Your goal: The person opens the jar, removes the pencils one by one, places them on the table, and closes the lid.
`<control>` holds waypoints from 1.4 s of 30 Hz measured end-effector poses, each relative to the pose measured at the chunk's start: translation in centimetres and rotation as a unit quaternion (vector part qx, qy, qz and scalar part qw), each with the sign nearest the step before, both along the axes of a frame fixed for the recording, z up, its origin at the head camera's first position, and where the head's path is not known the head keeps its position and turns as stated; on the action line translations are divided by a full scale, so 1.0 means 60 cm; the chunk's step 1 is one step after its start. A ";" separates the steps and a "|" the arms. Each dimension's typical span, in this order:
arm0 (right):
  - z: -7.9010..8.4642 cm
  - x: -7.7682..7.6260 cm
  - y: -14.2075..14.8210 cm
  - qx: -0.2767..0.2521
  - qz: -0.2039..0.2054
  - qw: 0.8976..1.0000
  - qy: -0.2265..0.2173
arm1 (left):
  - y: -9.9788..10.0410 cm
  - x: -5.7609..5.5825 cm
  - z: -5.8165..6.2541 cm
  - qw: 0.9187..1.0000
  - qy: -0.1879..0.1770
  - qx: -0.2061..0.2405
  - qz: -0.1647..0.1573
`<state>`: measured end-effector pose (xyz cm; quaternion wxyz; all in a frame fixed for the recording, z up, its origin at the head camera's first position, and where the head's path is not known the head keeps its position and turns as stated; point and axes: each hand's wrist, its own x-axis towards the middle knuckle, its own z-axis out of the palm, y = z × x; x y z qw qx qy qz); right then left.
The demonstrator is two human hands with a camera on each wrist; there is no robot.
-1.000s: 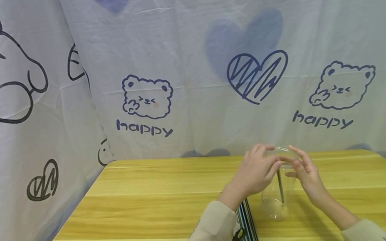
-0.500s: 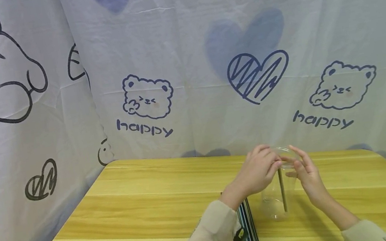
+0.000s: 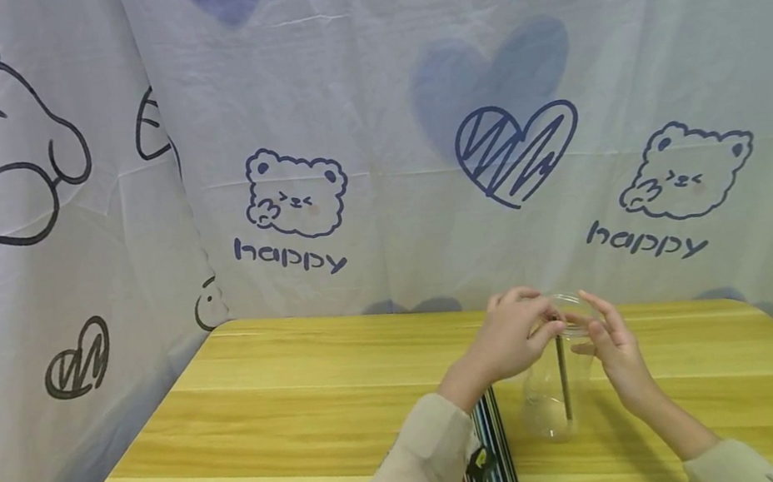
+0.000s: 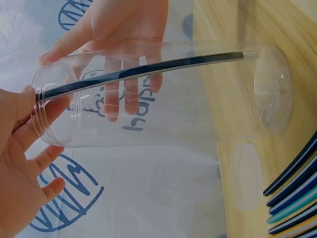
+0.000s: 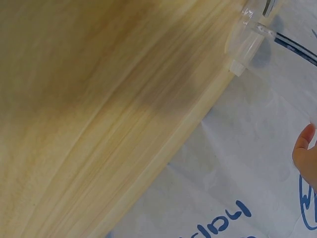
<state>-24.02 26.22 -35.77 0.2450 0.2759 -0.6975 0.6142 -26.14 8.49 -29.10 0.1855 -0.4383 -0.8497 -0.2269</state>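
Note:
A tall clear plastic jar [image 3: 544, 397] stands upright on the table, its ridged mouth at the top. My right hand [image 3: 621, 360] holds it near the rim, thumb and fingers spread around the side. At the mouth, my left hand [image 3: 515, 334] pinches the upper end of a dark striped pencil [image 4: 143, 72]. Most of that pencil hangs inside the jar, its lower end a little above the base in the left wrist view. Left of the jar, several dark and coloured pencils [image 3: 499, 459] lie side by side, eraser ends toward me, partly covered by my left sleeve.
The wooden table [image 3: 294, 424] runs back to a white printed curtain [image 3: 404, 255], with another curtain [image 3: 125, 265] along its left side. A pale round disc shape [image 4: 247, 176] shows on the table between jar and pencils.
The pencil slid lower inside the jar, then came up very slightly, with my left fingers staying at the rim. My right hand and the jar have stayed put.

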 end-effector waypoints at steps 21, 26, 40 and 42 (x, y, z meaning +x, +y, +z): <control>-0.002 -0.002 -0.001 -0.003 0.008 1.000 0.008 | -0.001 -0.001 0.005 0.943 -0.038 0.314 -0.102; -0.003 -0.002 -0.001 -0.004 0.006 1.000 0.009 | -0.003 0.002 0.009 0.917 -0.036 0.383 -0.106; -0.004 -0.002 -0.001 -0.010 0.012 1.000 0.017 | -0.012 0.016 0.025 0.869 -0.007 0.480 -0.122; -0.004 -0.002 -0.001 -0.009 0.012 1.000 0.016 | -0.016 0.026 0.032 0.866 -0.001 0.485 -0.123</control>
